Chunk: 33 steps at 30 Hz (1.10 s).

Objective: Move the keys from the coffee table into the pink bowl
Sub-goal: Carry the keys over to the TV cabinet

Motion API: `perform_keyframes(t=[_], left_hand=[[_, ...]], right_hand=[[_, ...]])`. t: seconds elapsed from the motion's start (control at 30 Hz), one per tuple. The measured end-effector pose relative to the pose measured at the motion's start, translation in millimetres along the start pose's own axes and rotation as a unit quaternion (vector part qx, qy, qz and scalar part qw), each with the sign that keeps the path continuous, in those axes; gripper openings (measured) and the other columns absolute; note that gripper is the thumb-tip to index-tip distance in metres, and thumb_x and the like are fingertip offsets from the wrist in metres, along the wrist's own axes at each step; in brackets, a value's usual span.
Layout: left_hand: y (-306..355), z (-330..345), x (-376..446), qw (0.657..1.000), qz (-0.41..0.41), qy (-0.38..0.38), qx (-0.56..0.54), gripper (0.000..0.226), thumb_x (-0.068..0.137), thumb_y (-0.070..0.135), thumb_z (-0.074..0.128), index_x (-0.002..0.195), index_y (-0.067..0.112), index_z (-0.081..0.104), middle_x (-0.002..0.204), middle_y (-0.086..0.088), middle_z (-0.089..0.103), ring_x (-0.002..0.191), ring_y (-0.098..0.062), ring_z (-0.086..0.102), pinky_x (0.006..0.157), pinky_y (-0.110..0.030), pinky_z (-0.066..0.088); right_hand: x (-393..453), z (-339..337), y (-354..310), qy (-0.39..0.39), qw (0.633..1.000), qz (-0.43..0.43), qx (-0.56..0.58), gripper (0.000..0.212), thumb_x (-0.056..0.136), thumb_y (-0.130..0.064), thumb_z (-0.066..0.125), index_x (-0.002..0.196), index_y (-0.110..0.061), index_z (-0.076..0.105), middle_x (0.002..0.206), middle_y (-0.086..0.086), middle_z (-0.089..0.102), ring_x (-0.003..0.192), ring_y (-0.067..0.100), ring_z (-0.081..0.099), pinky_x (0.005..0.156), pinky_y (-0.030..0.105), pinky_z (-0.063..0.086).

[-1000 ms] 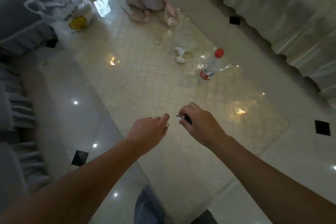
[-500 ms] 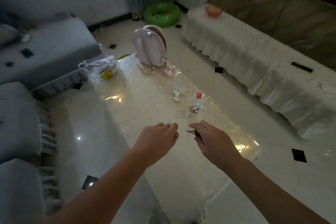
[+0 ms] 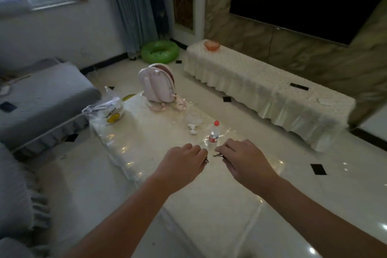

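Head view: your right hand pinches the keys above the coffee table; your left hand is curled over a small ring. Water bottle stands just beyond the keys. Pink bowl sits well beyond, on the draped bench.

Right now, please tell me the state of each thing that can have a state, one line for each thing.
left hand: closed, a small metal piece shows at its fingertips
right hand: closed on keys, held above the coffee table
pink bowl: upright on the covered bench, contents cannot be told
water bottle: upright, red cap on
pink backpack: upright on the table
plastic bag: crumpled, handles loose
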<state>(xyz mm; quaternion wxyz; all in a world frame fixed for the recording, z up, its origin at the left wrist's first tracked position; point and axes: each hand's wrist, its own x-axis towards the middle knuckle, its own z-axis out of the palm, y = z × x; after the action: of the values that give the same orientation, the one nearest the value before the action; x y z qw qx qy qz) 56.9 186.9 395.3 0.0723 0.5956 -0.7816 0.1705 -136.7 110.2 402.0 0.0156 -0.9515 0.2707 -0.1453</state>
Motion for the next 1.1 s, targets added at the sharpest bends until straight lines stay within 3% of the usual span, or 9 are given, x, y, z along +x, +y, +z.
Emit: perform_keyframes(t=[0.23, 0.33, 0.53, 0.67, 0.87, 1.1], left_hand=[[43, -30, 35, 0.999, 0.043, 0.019, -0.019, 0.014, 0.083, 0.03, 0.066, 0.081, 0.017, 0.061, 0.071, 0.001, 0.063, 0.057, -0.018, 0.059, 0.039, -0.026, 0.039], [74, -37, 58, 0.998, 0.055, 0.018, -0.024, 0.015, 0.085, 0.03, 0.063, 0.078, 0.018, 0.059, 0.066, 0.002, 0.061, 0.058, -0.018, 0.061, 0.039, -0.027, 0.04], [172, -38, 122, 0.995, 0.088, 0.01, -0.042, 0.015, 0.086, 0.03, 0.061, 0.078, 0.017, 0.057, 0.066, 0.0, 0.06, 0.058, -0.02, 0.061, 0.044, -0.03, 0.043], [248, -34, 164, 0.992, 0.105, 0.014, -0.067, 0.016, 0.082, 0.026, 0.068, 0.077, 0.014, 0.059, 0.063, -0.001, 0.059, 0.054, -0.022, 0.058, 0.039, -0.029, 0.042], [328, -29, 219, 0.979, 0.195, 0.026, -0.054, 0.016, 0.089, 0.032, 0.056, 0.082, 0.018, 0.057, 0.067, 0.002, 0.057, 0.055, -0.017, 0.055, 0.04, -0.028, 0.037], [361, -25, 279, 0.959, 0.265, 0.049, -0.083, 0.016, 0.089, 0.028, 0.056, 0.077, 0.017, 0.055, 0.063, 0.001, 0.053, 0.05, -0.018, 0.049, 0.037, -0.028, 0.035]], right_hand=[[-49, -33, 30, 0.035, 0.999, 0.011, -0.026, 0.042, 0.076, -0.015, 0.075, 0.113, -0.019, 0.056, 0.096, -0.001, 0.064, 0.079, 0.021, 0.059, 0.068, 0.033, 0.049], [-74, -51, 53, 0.035, 0.998, 0.043, -0.015, 0.034, 0.078, -0.017, 0.074, 0.106, -0.02, 0.053, 0.092, -0.002, 0.061, 0.077, 0.021, 0.059, 0.067, 0.033, 0.047], [-160, -89, 121, 0.038, 0.993, 0.113, -0.009, 0.027, 0.08, -0.013, 0.073, 0.104, -0.016, 0.06, 0.095, 0.001, 0.062, 0.076, 0.021, 0.058, 0.068, 0.034, 0.046], [-230, -105, 170, 0.021, 0.989, 0.148, -0.012, 0.028, 0.084, -0.014, 0.069, 0.11, -0.017, 0.061, 0.1, 0.001, 0.063, 0.081, 0.022, 0.059, 0.073, 0.034, 0.046], [-303, -137, 223, 0.031, 0.979, 0.199, -0.028, 0.028, 0.084, -0.014, 0.069, 0.11, -0.017, 0.061, 0.098, 0.001, 0.063, 0.079, 0.021, 0.059, 0.071, 0.032, 0.045], [-327, -145, 271, 0.028, 0.97, 0.235, -0.056, 0.026, 0.085, -0.015, 0.067, 0.11, -0.017, 0.061, 0.097, 0.002, 0.064, 0.082, 0.024, 0.06, 0.074, 0.037, 0.048]])
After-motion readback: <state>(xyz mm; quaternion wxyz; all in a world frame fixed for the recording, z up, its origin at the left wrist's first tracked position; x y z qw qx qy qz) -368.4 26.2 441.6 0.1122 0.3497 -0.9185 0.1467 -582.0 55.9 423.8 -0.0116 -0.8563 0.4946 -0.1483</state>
